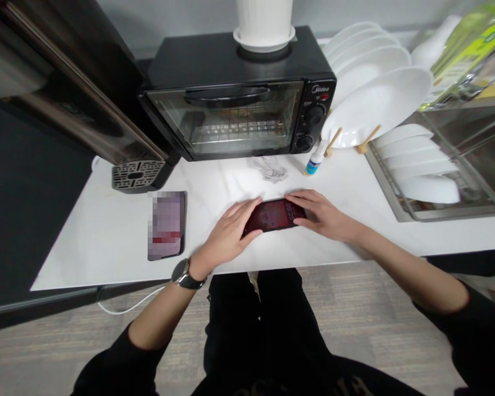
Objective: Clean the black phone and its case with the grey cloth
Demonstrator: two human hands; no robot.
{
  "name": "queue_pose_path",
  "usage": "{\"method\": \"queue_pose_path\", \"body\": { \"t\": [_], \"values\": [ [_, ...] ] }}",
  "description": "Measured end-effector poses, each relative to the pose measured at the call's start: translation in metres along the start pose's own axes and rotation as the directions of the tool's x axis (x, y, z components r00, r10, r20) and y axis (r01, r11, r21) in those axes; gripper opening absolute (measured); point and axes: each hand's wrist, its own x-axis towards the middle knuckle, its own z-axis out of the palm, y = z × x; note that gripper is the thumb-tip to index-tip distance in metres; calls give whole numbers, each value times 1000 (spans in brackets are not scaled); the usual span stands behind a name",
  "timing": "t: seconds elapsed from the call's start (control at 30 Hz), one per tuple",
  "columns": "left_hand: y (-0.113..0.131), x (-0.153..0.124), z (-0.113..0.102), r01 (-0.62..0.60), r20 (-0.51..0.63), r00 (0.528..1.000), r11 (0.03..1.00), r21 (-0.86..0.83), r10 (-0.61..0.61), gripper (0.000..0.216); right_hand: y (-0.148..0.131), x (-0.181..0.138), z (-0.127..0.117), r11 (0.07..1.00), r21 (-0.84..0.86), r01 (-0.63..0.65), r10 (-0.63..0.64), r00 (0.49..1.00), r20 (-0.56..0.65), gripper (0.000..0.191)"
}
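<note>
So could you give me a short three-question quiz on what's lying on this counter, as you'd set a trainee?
1. True or false: both hands touch the dark red-screened phone lying flat on the white marble-look counter.
2. What stands on top of the black glass-doored toaster oven? A) a kettle B) a white ribbed plastic pot C) a pan
3. Fill in: the wristwatch is on the ___ wrist.

Key: 1. True: left hand at one end, right hand at the other. 2. B. 3. left.
</note>
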Motion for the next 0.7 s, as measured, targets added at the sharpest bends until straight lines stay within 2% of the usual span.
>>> {"method": "queue_pose_path", "body": {
  "t": [0.13, 0.3, 0.33, 0.4, 0.47, 0.53, 0.6, 0.7],
  "values": [
    [-2, 0, 1, 15, -26, 1000, 998, -63, -17, 79, -3, 0, 3, 1000, 12, -3, 4, 1000, -30, 60],
    [2, -3, 2, 21, -45, 999, 999, -48, -23, 96, -9, -13, 1, 999, 43, -27, 29, 999, -47, 88],
    [3, -3, 3, 20, -48, 999, 999, -34, -22, 99, -10, -13, 0, 998, 53, -35, 38, 998, -55, 88],
    [4, -2, 2, 26, -48, 998, 1000, -10, -26, 101, -13, -7, -3, 995, 77, -60, 68, 992, -106, 74],
    [4, 0, 1, 36, -51, 998, 999, -4, -37, 98, -15, 11, -5, 995, 83, -61, 76, 980, -182, 50],
    [4, 1, -1, 42, -54, 998, 999, -14, -43, 98, -13, 38, -5, 999, 43, -16, 25, 975, -220, 39],
    [6, -1, -3, 42, -51, 998, 999, -25, -43, 101, -9, 68, -1, 999, -42, 22, -30, 980, -197, 42],
    [14, -12, -2, 61, -31, 998, 998, -24, -62, 97, -2, 104, 14, 970, -236, -61, 27, 989, -145, 53]
  ]
}}
